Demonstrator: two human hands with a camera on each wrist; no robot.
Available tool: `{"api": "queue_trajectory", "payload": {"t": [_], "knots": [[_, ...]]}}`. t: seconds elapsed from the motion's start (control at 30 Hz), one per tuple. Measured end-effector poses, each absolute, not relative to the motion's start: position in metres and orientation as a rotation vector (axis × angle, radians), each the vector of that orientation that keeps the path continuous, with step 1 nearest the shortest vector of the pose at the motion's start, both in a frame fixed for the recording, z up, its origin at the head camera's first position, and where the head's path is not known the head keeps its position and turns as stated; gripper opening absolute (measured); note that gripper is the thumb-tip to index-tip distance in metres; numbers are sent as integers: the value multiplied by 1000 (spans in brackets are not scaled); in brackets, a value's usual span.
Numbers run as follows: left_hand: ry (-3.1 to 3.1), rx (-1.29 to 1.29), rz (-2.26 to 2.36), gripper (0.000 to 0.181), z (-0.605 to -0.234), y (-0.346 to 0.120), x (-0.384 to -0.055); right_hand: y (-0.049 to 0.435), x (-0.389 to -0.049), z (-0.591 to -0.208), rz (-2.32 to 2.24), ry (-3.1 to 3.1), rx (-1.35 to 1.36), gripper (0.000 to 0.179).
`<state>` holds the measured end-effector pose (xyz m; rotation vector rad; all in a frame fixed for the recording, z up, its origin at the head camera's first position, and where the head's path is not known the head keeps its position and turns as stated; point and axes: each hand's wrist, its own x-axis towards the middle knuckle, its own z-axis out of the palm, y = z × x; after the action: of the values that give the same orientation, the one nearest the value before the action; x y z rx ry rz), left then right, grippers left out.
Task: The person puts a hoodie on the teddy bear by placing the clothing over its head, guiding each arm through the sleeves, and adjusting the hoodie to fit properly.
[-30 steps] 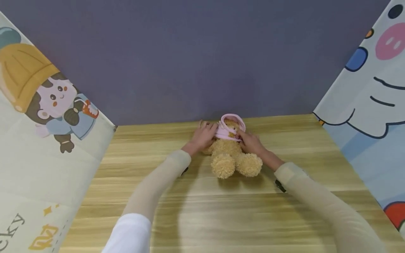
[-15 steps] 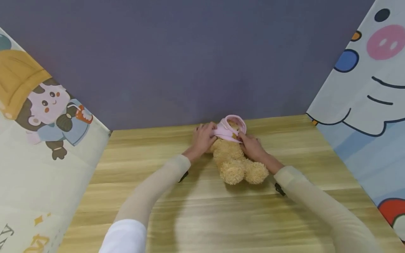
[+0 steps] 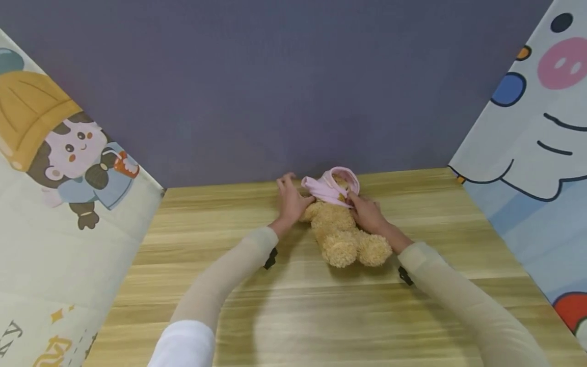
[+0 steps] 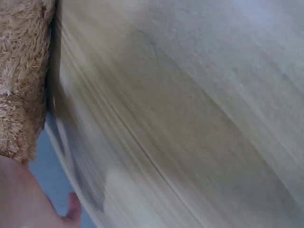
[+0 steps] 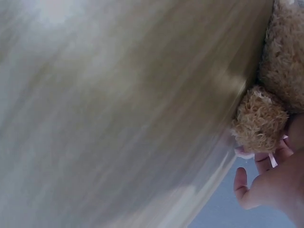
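A tan plush teddy bear [image 3: 331,220] lies on its back on the wooden table, legs toward me. A small pink top [image 3: 322,189] is bunched over its head and upper chest, with a round opening around the face and one sleeve sticking out to the left. My right hand [image 3: 368,213] pinches the top's lower edge beside the bear's chin. At the bear's arm on the left, my left hand [image 3: 290,203] has its fingers spread away from the cloth and its thumb close by the sleeve. The left wrist view shows fur [image 4: 21,61] beside that hand.
A dark grey-blue panel [image 3: 275,92] rises right behind the bear at the back edge of the wooden table [image 3: 321,316]. Printed cartoon panels stand at the left [image 3: 55,255] and right [image 3: 527,168] sides.
My left hand has let go of the pink top's left side and drawn back slightly left, fingers spreading; the sleeve now shows. The bear's legs have swung a little to the right.
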<state>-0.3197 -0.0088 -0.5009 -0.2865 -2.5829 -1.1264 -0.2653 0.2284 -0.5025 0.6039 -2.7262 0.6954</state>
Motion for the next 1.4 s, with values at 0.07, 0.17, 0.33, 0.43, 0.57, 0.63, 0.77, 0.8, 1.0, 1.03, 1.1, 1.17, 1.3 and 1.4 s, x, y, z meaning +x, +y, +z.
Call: {"api": "queue_trajectory", "payload": {"t": [0.07,0.17,0.33,0.43,0.57,0.63,0.77,0.8,1.0,1.03,1.1,1.17,1.3,1.4], "knots": [[-2593,-308,-1238,56,-501,-9,-322,229,-264,-502,703,-2718,600,15],[-2624,-482,-1392,39,-502,-13,-324,229,-264,-502,693,-2722,589,16],[-2622,-757,-1588,57,-503,-16,-333,228,-265,-502,666,-2752,555,16],[-2686,-764,-1671,58,-503,-16,-338,227,-265,-503,665,-2751,544,15],[-2712,-670,-1749,52,-506,-17,-339,228,-266,-507,676,-2726,554,14],[-2700,-653,-1750,49,-508,-18,-337,229,-264,-509,676,-2728,544,16],[-2695,-704,-1736,53,-510,-17,-332,231,-260,-511,663,-2764,483,20],[-2686,-711,-1757,54,-510,-16,-332,232,-260,-510,657,-2778,471,21],[-2598,-659,-1751,46,-513,-7,-333,230,-260,-508,619,-2799,446,27],[-2570,-652,-1739,43,-514,-4,-332,230,-260,-509,617,-2795,437,28],[-2506,-648,-1697,35,-517,2,-330,228,-261,-510,622,-2782,424,26],[-2431,-650,-1691,28,-519,9,-323,228,-256,-511,630,-2774,405,22],[-2329,-632,-1715,15,-519,14,-311,226,-245,-516,657,-2780,355,19],[-2293,-635,-1744,14,-516,10,-306,225,-238,-521,655,-2785,313,17]]}}
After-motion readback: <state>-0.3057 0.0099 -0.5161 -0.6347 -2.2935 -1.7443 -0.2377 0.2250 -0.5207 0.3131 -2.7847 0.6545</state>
